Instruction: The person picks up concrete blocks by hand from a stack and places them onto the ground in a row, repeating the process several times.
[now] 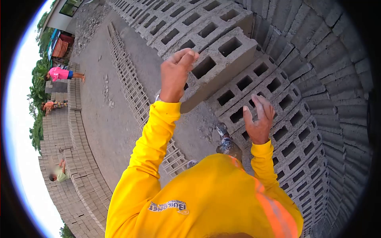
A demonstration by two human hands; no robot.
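Note:
My left hand [178, 73] is closed, with its fingers curled in. It is in front of the near end of a hollow concrete block [222, 63] at the end of a row. Whether it holds anything or touches the block is hidden. My right hand [260, 119] has its fingers apart and nothing in it. Behind it lie more hollow blocks [274, 95], their rectangular holes facing up. Both arms wear yellow sleeves, and a shoe [222, 129] shows between the hands.
Stacked blocks [313, 51] form a wall on the right. A long line of narrow blocks [131, 83] crosses the dusty ground [95, 59]. At the left, block stacks [75, 154] stand near a person in pink [59, 74] and two other people.

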